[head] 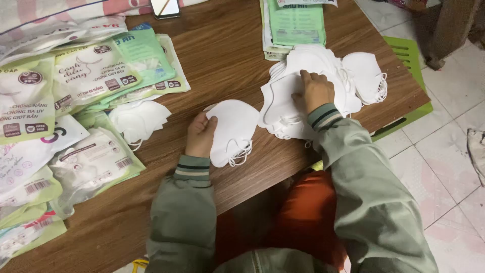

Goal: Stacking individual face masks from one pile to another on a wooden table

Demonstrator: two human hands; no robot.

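Your left hand [201,135] grips a small stack of white masks [233,132] at its left edge, just above the wooden surface [227,45]. Your right hand [316,91] presses fingers down into the loose mask pile [303,81]; the fingertips are buried, so you cannot tell its grip. Packaged masks [65,101] run off frame left.

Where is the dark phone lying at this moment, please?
In the head view, the phone lies at the far edge of the wooden table, between the packaged masks and the green packets.
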